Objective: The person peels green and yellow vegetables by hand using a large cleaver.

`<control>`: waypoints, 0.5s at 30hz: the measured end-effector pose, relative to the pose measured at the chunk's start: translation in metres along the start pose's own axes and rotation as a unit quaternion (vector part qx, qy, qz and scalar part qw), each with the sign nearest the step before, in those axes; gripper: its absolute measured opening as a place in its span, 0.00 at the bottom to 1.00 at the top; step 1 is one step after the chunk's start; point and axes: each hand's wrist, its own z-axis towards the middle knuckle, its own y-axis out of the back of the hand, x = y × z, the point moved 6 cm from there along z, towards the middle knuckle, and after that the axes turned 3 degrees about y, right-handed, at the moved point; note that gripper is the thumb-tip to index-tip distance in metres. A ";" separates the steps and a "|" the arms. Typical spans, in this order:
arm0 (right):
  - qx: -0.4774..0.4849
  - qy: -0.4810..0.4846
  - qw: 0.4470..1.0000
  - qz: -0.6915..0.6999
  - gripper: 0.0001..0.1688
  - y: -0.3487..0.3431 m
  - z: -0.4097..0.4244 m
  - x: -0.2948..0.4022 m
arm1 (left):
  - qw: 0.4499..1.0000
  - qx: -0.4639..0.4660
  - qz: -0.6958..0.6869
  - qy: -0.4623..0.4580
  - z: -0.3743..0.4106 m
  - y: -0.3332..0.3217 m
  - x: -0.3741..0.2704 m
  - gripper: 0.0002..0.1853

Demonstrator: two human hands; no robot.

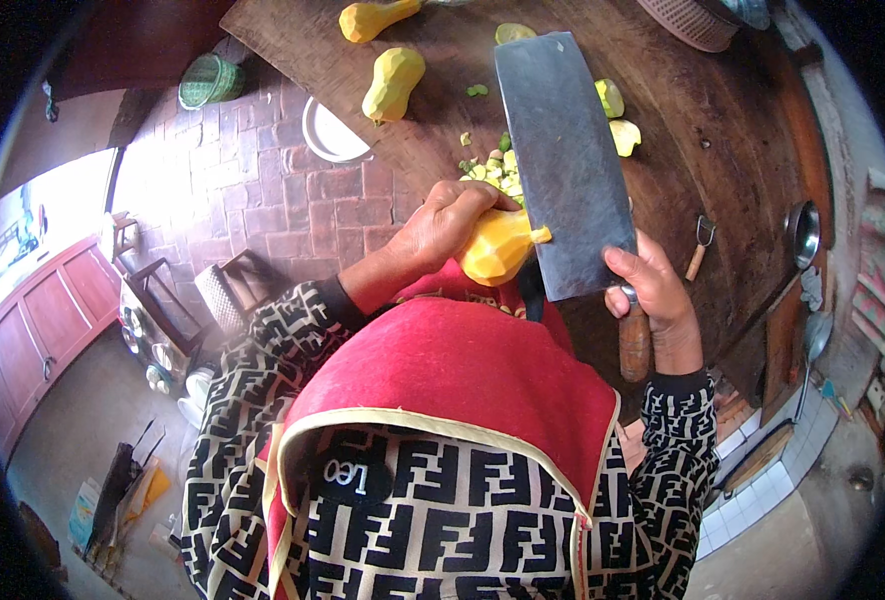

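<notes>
My left hand (457, 221) grips a peeled orange squash (496, 251) just above the red apron, its neck end under my fingers. A cleaver (570, 161) with a broad grey blade is in my right hand (651, 289), thumb pressed on the flat near the wooden handle. The blade's left edge meets the squash's right side, where a small orange piece sticks out. Behind my left hand, pale green and yellow chopped pieces (491, 174) lie on the wooden table (682, 195), partly hidden by the blade. Two more peeled squashes (394, 84) (375, 19) rest farther off.
Cut green pieces (611, 99) lie beyond the blade. A peeler (700, 249) is on the right of the table, near a metal ladle (802, 234). A woven basket (690, 22) stands at the far right. On the brick floor are a white basin (331, 133) and a green basket (210, 81).
</notes>
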 end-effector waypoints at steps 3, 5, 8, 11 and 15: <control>-0.003 -0.011 1.000 0.026 0.16 -0.002 0.004 -0.005 | 0.998 -0.026 0.042 -0.051 0.001 -0.002 -0.004 0.19; -0.010 -0.008 0.999 0.029 0.17 -0.002 0.003 -0.005 | 0.996 -0.031 0.055 -0.062 0.002 -0.003 -0.005 0.19; -0.013 0.010 1.000 0.022 0.17 0.000 0.002 -0.001 | 0.999 -0.024 0.042 -0.013 0.000 0.002 0.003 0.19; -0.010 0.017 0.999 0.034 0.17 0.003 0.001 0.000 | 0.996 -0.022 -0.060 0.066 0.003 0.002 0.003 0.21; -0.036 0.035 0.999 0.010 0.17 0.004 -0.002 -0.001 | 0.999 -0.047 -0.003 0.014 0.003 0.006 0.001 0.16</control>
